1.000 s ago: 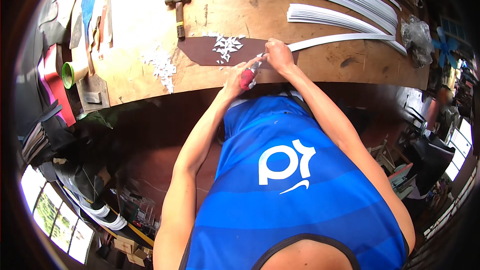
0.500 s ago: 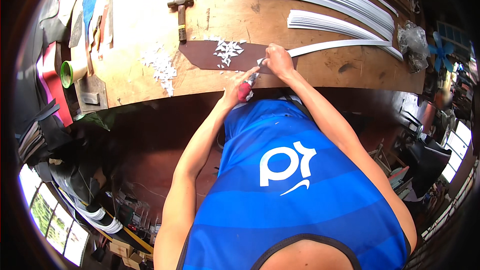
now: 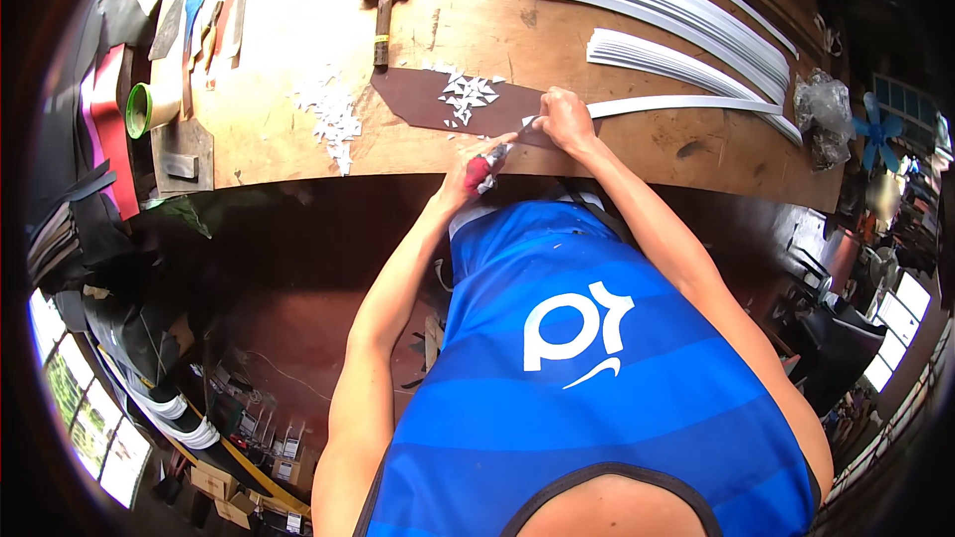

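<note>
My left hand (image 3: 464, 177) is closed round a knife (image 3: 481, 173) with a red and grey handle, its thin blade pointing right toward my right hand. My right hand (image 3: 567, 121) pinches a long white strip (image 3: 676, 104) near its left end, over a dark brown board (image 3: 410, 104). From there the strip runs right to a stack of white strips (image 3: 647, 65). The blade tip lies close to the right fingertips; whether it touches the strip I cannot tell. Small white triangular offcuts (image 3: 468, 94) lie on the board left of my hands.
More white offcuts (image 3: 336, 121) are heaped on the wooden table (image 3: 269, 144) further left. A hammer (image 3: 384, 22) lies beyond the board. A larger strip stack (image 3: 657, 2) sits at the back right, with crumpled clear plastic (image 3: 824, 104) beside it. A green cup (image 3: 139, 109) lies at the left.
The view has shifted slightly. My left hand has drawn a little left, away from my right hand, and more of the knife blade shows. My right hand keeps its pinch on the strip.
</note>
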A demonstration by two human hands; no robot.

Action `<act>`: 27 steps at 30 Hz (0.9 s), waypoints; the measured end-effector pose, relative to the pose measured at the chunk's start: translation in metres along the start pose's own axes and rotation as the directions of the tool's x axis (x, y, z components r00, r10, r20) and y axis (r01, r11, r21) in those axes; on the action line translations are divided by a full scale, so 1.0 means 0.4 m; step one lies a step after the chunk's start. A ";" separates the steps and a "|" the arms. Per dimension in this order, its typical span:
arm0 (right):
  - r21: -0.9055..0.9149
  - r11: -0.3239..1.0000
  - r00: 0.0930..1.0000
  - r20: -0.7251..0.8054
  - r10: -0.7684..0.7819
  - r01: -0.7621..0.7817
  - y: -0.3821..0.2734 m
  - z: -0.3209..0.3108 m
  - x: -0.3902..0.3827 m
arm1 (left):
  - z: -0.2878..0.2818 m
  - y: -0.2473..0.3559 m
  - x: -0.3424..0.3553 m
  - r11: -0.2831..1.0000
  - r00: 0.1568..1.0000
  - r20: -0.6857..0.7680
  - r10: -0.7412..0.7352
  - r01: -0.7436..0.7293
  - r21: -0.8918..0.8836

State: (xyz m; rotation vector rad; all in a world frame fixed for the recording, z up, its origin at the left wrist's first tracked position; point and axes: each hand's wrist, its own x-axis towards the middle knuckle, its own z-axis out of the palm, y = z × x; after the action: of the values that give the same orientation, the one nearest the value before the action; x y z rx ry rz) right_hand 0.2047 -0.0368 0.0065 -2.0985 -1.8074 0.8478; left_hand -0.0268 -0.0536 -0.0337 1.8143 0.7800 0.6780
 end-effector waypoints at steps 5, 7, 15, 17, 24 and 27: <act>0.022 1.000 1.000 0.029 -0.007 0.006 0.000 0.001 0.005 | 0.011 0.017 -0.004 0.982 0.981 -0.045 -0.191 0.190 -0.026; 0.022 1.000 1.000 0.021 -0.016 0.016 0.008 0.002 0.006 | 0.018 0.050 0.015 0.998 0.991 -0.132 0.033 -0.027 0.049; 0.045 0.999 0.998 0.058 -0.014 0.012 0.009 -0.001 0.009 | -0.005 0.063 0.027 0.992 0.996 0.044 -0.082 0.077 0.102; 0.054 0.998 0.999 0.045 -0.016 0.014 0.007 -0.001 0.007 | -0.007 0.066 0.031 0.991 0.994 0.064 -0.092 0.085 0.106; 0.037 0.999 1.000 0.005 -0.012 0.012 0.010 0.002 0.008 | -0.012 0.059 0.030 0.997 0.997 0.075 -0.009 0.003 0.077; 0.032 0.999 0.999 -0.002 -0.035 0.036 0.007 0.018 0.005 | -0.003 0.048 0.028 0.993 0.997 0.069 -0.038 0.030 0.115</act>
State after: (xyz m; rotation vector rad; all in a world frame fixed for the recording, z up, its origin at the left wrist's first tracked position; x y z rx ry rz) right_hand 0.2030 -0.0366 -0.0014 -2.0409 -1.8126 0.8599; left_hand -0.0166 -0.0497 -0.0142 1.9131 0.8144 0.5530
